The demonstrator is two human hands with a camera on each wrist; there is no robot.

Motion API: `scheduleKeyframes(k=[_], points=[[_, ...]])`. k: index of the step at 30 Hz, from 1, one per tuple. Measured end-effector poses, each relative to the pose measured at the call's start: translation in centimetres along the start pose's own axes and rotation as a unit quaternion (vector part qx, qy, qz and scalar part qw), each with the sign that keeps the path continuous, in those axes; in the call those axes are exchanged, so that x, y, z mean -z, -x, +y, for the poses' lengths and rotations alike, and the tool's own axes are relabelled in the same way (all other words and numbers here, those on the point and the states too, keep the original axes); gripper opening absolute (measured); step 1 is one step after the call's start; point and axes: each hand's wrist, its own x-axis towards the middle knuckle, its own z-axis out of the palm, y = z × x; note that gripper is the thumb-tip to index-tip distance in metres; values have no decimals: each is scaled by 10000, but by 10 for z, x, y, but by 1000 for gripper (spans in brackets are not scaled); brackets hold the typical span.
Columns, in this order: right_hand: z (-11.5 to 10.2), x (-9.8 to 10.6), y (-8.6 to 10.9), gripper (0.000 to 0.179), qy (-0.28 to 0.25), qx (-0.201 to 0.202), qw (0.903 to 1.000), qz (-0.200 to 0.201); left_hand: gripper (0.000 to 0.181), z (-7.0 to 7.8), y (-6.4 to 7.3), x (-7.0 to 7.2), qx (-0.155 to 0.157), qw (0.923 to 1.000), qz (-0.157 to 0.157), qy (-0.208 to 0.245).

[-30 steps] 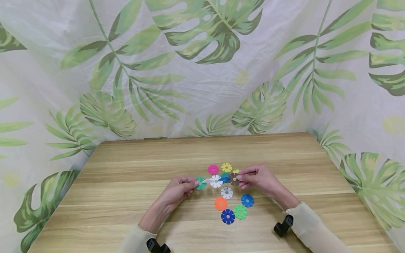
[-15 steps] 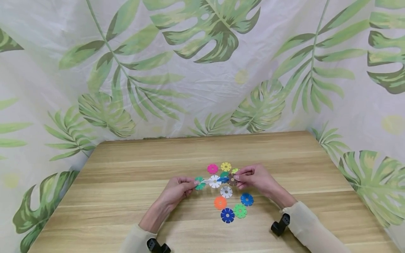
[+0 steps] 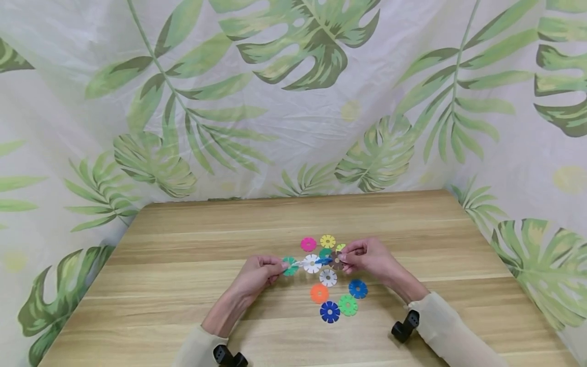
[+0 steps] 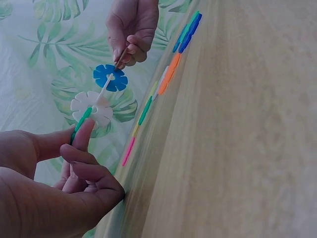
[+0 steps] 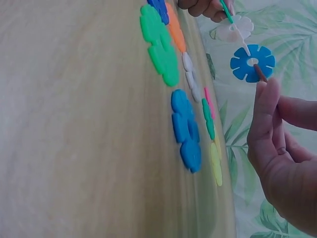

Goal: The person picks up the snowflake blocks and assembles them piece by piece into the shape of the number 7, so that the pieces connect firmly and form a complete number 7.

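Observation:
A short chain of notched plastic discs hangs in the air between the two hands. My left hand (image 3: pixel 258 272) pinches the green disc (image 3: pixel 290 266) at the chain's left end, between thumb and forefinger. At the other end, a brown disc (image 3: pixel 337 261) is pinched by my right hand (image 3: pixel 372 258). Between them come a white disc (image 4: pixel 78 105) seen face-on, another white one edge-on, and a blue disc (image 5: pixel 239 63). In the right wrist view the brown disc shows edge-on, meeting the blue one near its middle. Fingertips cover parts of both end discs.
Loose discs lie flat on the wooden table (image 3: pixel 192 290) below and behind the chain: pink (image 3: pixel 304 244), yellow (image 3: pixel 327 237), pale grey (image 3: pixel 323 278), orange (image 3: pixel 314 294), blue (image 3: pixel 353 289), dark blue (image 3: pixel 324 312) and bright green (image 3: pixel 343 306), among others. A leaf-patterned cloth (image 3: pixel 293 122) hangs behind.
My right hand has shifted very slightly left with the brown disc, mostly in the first half second. Both hands keep their pinch, and the loose discs stay where they were.

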Motion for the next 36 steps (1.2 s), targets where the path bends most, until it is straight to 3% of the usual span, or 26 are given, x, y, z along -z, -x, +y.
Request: scheduleKeyframes(k=[17,24,36], points=[[8,-10,-1,16,-295,-53,9995,-4,12,-2,3,2,7,9999,-101,26],[6,-8,-2,17,-412,-5,9991,26,12,-4,2,-3,-65,9995,-306,19],[6,-11,-4,16,-365,10,9992,153,11,-4,2,-2,-56,9998,-178,-36]])
